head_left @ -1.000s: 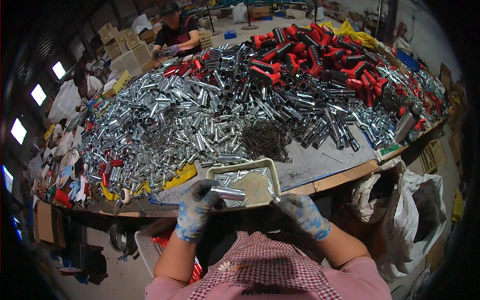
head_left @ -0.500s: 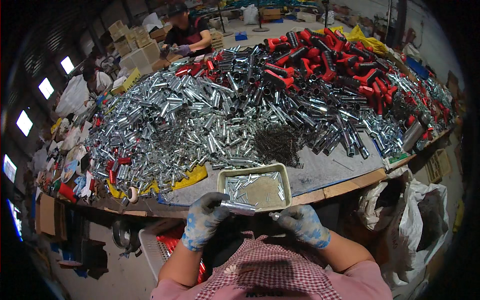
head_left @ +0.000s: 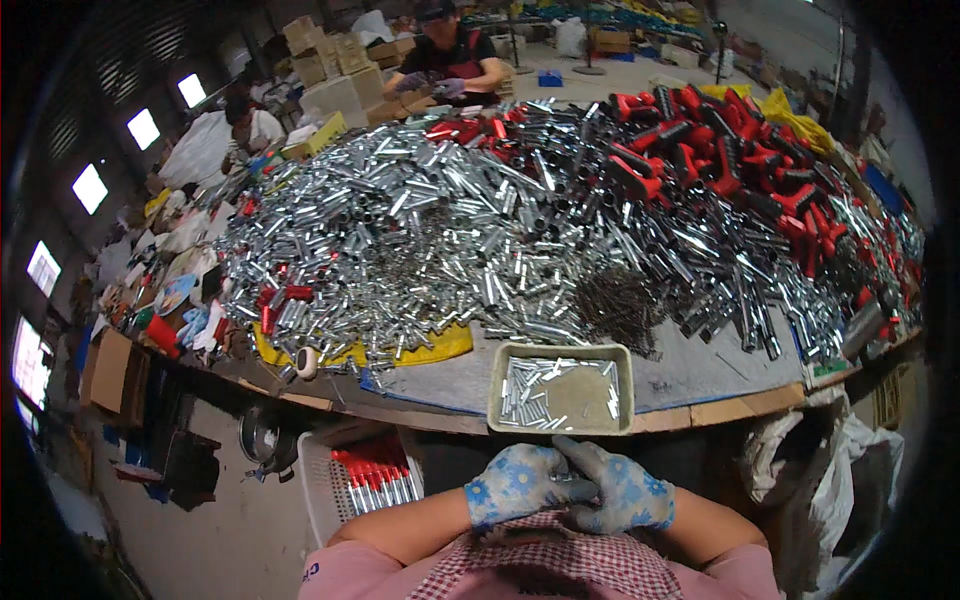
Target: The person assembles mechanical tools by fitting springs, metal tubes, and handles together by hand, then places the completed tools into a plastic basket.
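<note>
My left hand [head_left: 518, 486] and my right hand [head_left: 625, 490], both in grey gloves with blue patterns, meet close in front of my checked apron. Their fingers are closed and overlap; whatever is between them is hidden. Just beyond the hands, at the table edge, stands a shallow beige tray [head_left: 585, 400] with small silver pins [head_left: 535, 385] loose in it. Behind the tray lies a heap of silver metal tubes [head_left: 400, 200], with a pile of dark springs [head_left: 617, 303] to its right.
Red and black handles [head_left: 715, 150] are piled at the far right. Below the table on the left, a white crate [head_left: 318, 490] holds several red-topped metal pieces [head_left: 375, 470]. White sacks [head_left: 850, 470] stand at the lower right. Across the table a person [head_left: 455, 60] works with gloved hands.
The metal tube in my left hand and the small metal part in my right are now hidden from sight. Both hands have come together nearer my body. The view has shifted.
</note>
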### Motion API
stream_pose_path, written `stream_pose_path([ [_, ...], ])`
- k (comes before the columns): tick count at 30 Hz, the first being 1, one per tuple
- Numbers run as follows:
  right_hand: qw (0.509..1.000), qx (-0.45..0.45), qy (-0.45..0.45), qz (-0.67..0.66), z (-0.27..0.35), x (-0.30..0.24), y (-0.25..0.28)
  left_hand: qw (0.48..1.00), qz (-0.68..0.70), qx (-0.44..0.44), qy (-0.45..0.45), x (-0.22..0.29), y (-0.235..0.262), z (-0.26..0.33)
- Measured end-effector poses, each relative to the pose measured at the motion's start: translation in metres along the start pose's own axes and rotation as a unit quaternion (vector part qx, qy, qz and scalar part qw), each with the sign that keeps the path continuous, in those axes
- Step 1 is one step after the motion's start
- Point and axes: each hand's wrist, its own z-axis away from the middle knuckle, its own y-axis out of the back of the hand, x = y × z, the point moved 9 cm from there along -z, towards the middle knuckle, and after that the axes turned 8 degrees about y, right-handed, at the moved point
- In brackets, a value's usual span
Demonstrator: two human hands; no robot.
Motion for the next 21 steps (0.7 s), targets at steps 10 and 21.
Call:
stream_pose_path([
  [10, 0.811, 0.566, 0.045, -0.144, 0.074, 0.148, 0.155, 0.940, -0.130, 0.283, -0.137, -0.018, 0.130, 0.004],
  [21, 0.689, 0.583, -0.031, -0.430, 0.092, 0.169, 0.237, 0.749, -0.074, 0.557, 0.352, -0.263, 0.384, 0.011],
])
